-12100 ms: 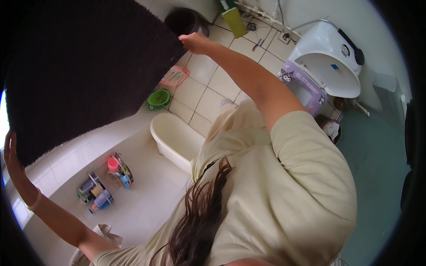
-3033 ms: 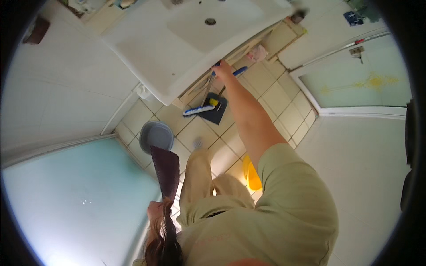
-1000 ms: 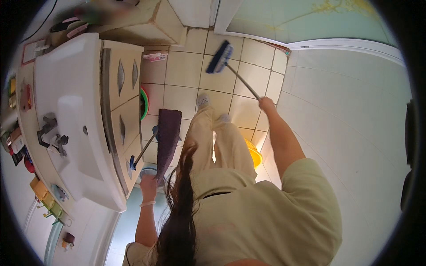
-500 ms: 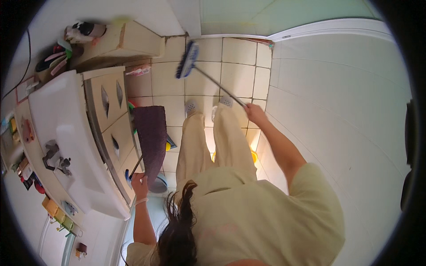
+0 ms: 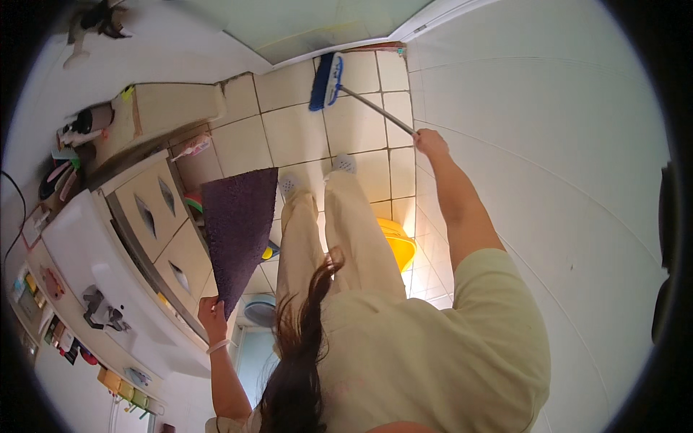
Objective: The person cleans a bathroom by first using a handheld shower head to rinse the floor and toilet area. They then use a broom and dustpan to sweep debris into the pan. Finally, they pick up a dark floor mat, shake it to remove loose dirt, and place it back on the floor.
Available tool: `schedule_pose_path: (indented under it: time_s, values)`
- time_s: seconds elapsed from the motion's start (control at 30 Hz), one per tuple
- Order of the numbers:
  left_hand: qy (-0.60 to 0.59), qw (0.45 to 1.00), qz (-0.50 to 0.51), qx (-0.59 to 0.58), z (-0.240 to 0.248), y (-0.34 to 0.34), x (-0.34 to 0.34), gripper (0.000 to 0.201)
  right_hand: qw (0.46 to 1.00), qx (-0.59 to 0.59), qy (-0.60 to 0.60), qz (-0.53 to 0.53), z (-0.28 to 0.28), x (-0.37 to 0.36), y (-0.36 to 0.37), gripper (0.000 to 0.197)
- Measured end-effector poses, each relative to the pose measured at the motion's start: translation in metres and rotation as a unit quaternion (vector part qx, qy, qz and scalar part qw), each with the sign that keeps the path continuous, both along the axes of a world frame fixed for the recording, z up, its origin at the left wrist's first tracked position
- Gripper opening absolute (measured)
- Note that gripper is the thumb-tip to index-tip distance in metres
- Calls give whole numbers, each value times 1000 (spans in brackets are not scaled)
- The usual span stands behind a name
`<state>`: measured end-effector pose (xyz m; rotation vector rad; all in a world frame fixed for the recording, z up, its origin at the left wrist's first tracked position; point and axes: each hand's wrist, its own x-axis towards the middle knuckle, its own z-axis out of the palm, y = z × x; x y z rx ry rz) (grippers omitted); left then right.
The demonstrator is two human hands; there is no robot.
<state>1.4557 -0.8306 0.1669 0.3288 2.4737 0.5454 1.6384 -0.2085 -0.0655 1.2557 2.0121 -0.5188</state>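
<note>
Shifted away from the vanity cabinet (image 5: pixel 159 231) since earlier, the blue broom (image 5: pixel 334 81) is over the floor tiles (image 5: pixel 292 137) near the frosted glass panel (image 5: pixel 317 25), right grip (image 5: pixel 431 143) clamped round its handle. The left grip (image 5: pixel 211 310) pinches the purple mat (image 5: pixel 238 224), now hanging spread wider.

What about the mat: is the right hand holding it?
No, the left hand holds the mat, while the right hand grips the broom.

Bright middle; dark, seemingly soft rim.
</note>
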Motion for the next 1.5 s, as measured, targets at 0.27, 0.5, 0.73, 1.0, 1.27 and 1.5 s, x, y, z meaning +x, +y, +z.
schedule_pose_path:
  time_s: [0.27,0.5,0.73,1.0,1.27,1.5]
  values:
    - [-1,998,-58,-19,0,36,-13,13,997,-4,29,-74,-24,116,2,33]
    - [26,997,-78,10,-6,47,-4,13,881,-126,205,-406,43,86,-71,27]
    - [26,995,-92,-5,-3,43,-5,11,811,-177,186,-525,-39,22,-37,24]
    - [10,998,-58,7,2,44,0,10,761,-200,218,-577,6,32,-96,24]
    - [4,998,-70,2,-15,40,-4,11,711,-260,195,-623,-16,6,-28,23]
    - [-27,999,-37,-19,-10,44,1,12,789,-222,151,-553,48,54,-53,28]
